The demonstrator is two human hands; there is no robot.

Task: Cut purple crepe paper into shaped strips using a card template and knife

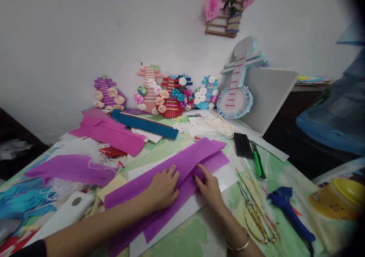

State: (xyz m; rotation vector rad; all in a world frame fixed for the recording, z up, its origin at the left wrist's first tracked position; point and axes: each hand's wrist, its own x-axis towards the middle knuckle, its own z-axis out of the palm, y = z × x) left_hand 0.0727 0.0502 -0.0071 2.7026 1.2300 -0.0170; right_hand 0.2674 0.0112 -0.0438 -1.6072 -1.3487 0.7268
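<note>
1. We keep the purple paper (188, 160) midway along the tabletop's (185, 241) front edge, over a white sheet (227, 178), perhaps for a smooth backing.
2. Our left hand (164, 186) lies loosely spread, palm down, seemingly to stop slipping.
3. Our right hand (209, 186) touches the overlapping layer; whether it pinches, we cannot tell.
4. Scissors (250, 203) and glue gun (289, 209) lie toward the right edge, probably for easy reach.

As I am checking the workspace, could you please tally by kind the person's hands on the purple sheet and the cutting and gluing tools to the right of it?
On the purple sheet, left hand and right hand: 2
Gold-handled scissors: 1
Green cutter: 1
Blue glue gun: 1
Total: 5
</note>
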